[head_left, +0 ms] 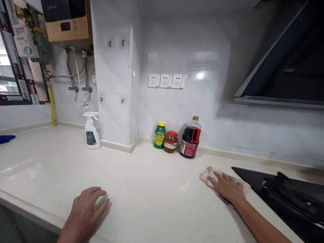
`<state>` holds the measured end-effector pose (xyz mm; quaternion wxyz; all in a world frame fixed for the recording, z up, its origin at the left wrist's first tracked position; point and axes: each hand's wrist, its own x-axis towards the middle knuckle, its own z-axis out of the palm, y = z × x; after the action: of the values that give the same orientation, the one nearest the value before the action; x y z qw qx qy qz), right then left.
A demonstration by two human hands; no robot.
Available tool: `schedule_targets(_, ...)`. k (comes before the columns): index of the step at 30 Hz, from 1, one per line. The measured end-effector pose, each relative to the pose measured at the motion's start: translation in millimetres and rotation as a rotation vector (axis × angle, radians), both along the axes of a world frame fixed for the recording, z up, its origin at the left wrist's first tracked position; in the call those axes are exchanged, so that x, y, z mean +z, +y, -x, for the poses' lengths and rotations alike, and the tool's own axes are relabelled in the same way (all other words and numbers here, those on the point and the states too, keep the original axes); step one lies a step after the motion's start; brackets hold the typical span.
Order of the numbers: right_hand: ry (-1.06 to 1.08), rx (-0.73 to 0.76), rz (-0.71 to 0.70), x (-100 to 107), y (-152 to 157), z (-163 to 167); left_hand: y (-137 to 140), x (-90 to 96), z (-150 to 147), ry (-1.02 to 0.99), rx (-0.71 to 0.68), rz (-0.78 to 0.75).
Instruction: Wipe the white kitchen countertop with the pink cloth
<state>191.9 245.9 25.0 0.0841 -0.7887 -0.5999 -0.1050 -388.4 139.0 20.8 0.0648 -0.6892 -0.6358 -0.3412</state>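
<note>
My right hand [226,185] lies over a pale pink cleaning cloth [209,173] and holds it against the white countertop [152,202], just left of the black gas stove. The cloth is bunched ahead of the fingers, and part of it is hidden under the palm. Near the counter's front edge, my left hand [87,211] has nothing in it, with the thumb apart from the fingers. Whether it touches the surface is hard to tell.
Along the wall stand a green bottle with a yellow cap [159,135], a red-lidded jar [170,142] and a large dark sauce bottle [190,138]. A white spray bottle [91,131] is by the pillar. The stove [253,175] and range hood [278,99] occupy the right.
</note>
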Motion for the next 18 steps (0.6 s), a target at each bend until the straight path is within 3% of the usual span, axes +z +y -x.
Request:
schedule_targets(3,0.010,0.018,0.050,6,36,54,0,-3.4,1,-0.013,-0.022,-0.025)
schedule_targets(10,0.012,0.319,0.113,8,100,198,-7,0.4,-1,-0.071,-0.054,-0.048)
schedule_targets(14,0.047,0.489,0.140,17,110,281,-9,1.8,-2,-0.140,-0.051,-0.095)
schedule_targets(18,0.074,0.682,0.161,27,94,347,-9,0.8,-2,-0.191,-0.033,-0.124)
